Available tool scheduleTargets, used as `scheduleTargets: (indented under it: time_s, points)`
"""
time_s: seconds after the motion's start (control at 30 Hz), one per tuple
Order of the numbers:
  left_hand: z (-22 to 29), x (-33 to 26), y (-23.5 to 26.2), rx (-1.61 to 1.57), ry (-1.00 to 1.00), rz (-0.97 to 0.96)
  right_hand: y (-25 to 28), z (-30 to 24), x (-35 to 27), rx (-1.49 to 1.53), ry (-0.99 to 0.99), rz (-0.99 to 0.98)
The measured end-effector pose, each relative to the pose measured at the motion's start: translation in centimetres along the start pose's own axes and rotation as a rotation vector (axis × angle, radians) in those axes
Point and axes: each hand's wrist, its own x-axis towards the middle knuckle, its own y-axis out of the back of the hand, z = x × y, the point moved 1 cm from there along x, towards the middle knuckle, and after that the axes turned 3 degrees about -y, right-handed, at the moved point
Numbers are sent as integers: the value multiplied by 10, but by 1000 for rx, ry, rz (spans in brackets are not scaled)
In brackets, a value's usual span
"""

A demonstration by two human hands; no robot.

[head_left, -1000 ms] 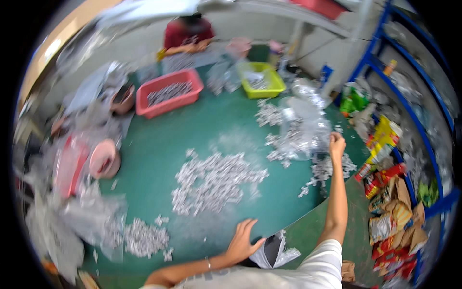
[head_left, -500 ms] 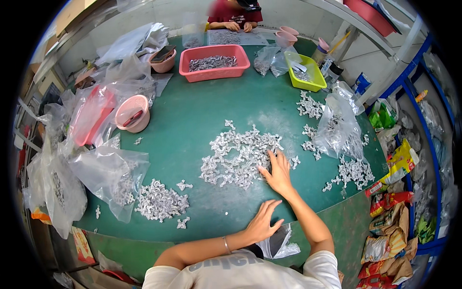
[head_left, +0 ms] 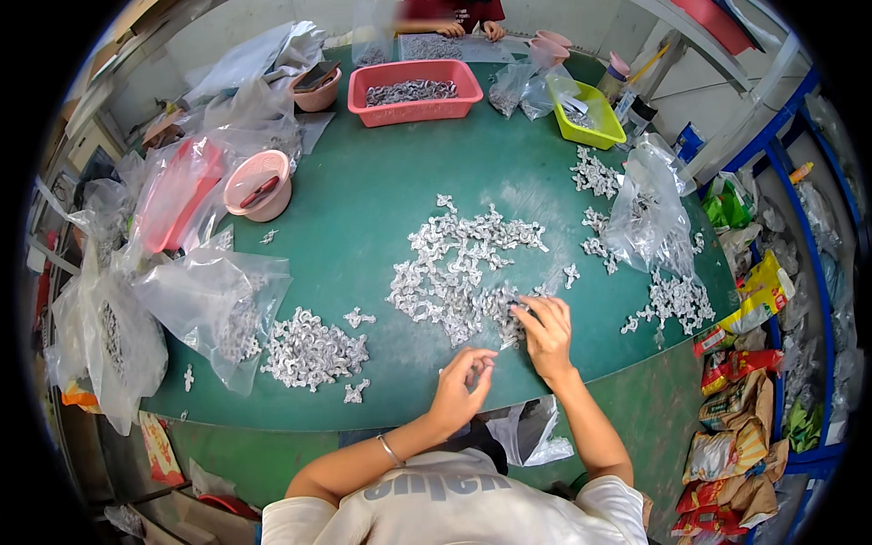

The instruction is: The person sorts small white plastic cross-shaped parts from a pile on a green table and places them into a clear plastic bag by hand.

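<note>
Where the right hand (head_left: 543, 334) reaches forward, its fingers (head_left: 525, 311) press together into the near edge of the big heap of small silvery parts (head_left: 459, 272) spread over the middle of the green counter (head_left: 381, 191); they look pinched on a piece, though which one cannot be told (the parts are too small and tangled). The left hand (head_left: 463, 389) hovers just behind, near the counter's front edge, its fingers curled loosely with the tips close together; whether anything sits between them cannot be made out.

Left of the hands lies a smaller heap of the same parts (head_left: 309, 350), touching a clear plastic bag (head_left: 213, 300) that holds more. Right of the big heap stands another clear bag (head_left: 647, 213), with loose clusters of parts (head_left: 677, 300) around it. Farther back are a pink bowl (head_left: 259, 184), a pink basket (head_left: 416, 91) of parts and a yellow-green tray (head_left: 586, 118). Another person's hands (head_left: 472, 29) at the far edge are mostly cut off by the rim.
</note>
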Motion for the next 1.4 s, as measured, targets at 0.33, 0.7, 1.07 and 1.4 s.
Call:
scheduleTargets:
  time_s: [0.33,0.7,1.07,1.4]
  points:
    - [8,3,12,-217,148,14,7,-16,-8,1050,-968,98]
    - [49,24,30,-423,141,-248,45,-68,-5,1375,-952,-150]
    - [75,16,30,-455,123,-138,74,-83,-12,1390,-787,-120]
    - [80,11,32,-453,171,-191,77,-87,-19,1347,-801,-15]
